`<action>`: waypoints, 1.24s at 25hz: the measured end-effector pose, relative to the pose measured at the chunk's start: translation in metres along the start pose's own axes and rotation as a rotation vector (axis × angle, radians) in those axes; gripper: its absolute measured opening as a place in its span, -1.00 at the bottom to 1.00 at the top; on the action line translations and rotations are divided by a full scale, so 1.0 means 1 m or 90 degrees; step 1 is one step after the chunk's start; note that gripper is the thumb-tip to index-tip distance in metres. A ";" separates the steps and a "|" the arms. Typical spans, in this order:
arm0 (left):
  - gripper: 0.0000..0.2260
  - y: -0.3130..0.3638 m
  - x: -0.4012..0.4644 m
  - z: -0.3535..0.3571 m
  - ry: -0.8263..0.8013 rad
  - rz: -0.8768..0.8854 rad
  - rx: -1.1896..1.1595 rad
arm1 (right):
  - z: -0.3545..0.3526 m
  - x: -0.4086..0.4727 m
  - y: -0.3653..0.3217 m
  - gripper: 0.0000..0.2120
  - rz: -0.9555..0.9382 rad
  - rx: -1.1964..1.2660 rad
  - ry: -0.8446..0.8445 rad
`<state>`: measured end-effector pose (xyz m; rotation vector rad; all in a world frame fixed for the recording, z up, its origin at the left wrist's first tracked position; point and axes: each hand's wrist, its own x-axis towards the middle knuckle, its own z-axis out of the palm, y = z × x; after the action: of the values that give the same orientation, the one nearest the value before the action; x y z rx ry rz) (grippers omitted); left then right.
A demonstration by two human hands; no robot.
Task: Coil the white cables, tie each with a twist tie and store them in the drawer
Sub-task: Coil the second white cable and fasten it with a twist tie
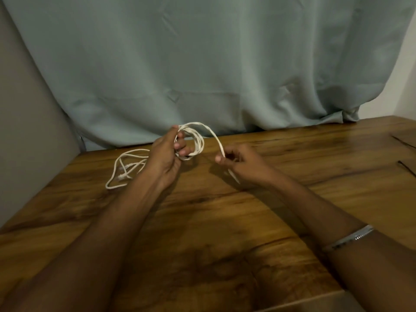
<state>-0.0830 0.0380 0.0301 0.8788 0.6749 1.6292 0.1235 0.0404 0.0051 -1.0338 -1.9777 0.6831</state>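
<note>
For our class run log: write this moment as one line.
left hand: holds coil | right hand: pinches cable tail | twist tie: not on

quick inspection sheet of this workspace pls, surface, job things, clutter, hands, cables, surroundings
surface: wooden table, glossy grain, bare over most of it.
job's things: coiled white cable held up off the table; two thin dark strips at the right edge, possibly twist ties; no drawer seen.
clutter: nothing seen.
hands: left hand grips the coil through its loops; right hand pinches the cable's free tail.
cables: loose white cable lies in a tangle on the table, left of the left hand, not coiled.
surroundings: pale green curtain behind the table; beige panel on the left; silver bangle on the right wrist.
</note>
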 end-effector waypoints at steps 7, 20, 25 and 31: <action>-0.72 0.011 0.002 -0.010 0.070 0.005 -0.118 | -0.020 0.000 -0.001 -0.94 -0.033 0.094 0.283; -0.65 -0.048 -0.032 0.023 -0.061 -0.016 0.310 | -0.002 -0.005 -0.015 -0.85 -0.181 -0.005 -0.053; -0.60 -0.035 -0.051 0.038 -0.177 -0.196 0.228 | -0.015 -0.004 -0.015 -0.59 -0.143 0.078 0.049; -0.69 -0.021 -0.047 0.040 -0.200 -0.224 0.072 | -0.020 -0.003 -0.004 -0.70 -0.044 0.263 -0.070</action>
<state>-0.0330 -0.0035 0.0269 1.0083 0.6612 1.1197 0.1396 0.0376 0.0178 -0.6872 -1.8464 1.0747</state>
